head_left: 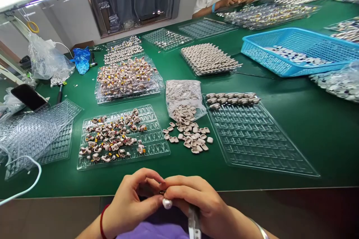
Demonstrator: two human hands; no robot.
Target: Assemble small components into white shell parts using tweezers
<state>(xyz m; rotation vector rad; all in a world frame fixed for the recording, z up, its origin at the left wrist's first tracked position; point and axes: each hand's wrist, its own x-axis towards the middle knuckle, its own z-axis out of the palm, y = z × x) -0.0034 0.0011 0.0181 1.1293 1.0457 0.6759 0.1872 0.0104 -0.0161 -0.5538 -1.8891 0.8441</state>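
Fingers of the left hand (pixel 136 203) and right hand (pixel 196 198) pinch a small part (pixel 167 203) between them; tweezers (pixel 194 222) sit under the right hand, before the bench (pixel 190 173).

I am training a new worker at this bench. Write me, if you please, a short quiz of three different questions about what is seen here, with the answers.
1. What colour is the glossy piece where the left hand and right hand meet?
A) blue
B) black
C) white

2. True or false: the dark phone lies inside the blue basket.

3. Fill in "near" or "far": in the clear tray to the right of the open bag, the rows of pieces sit at the ____ end.

Key: 1. C; 2. False; 3. far
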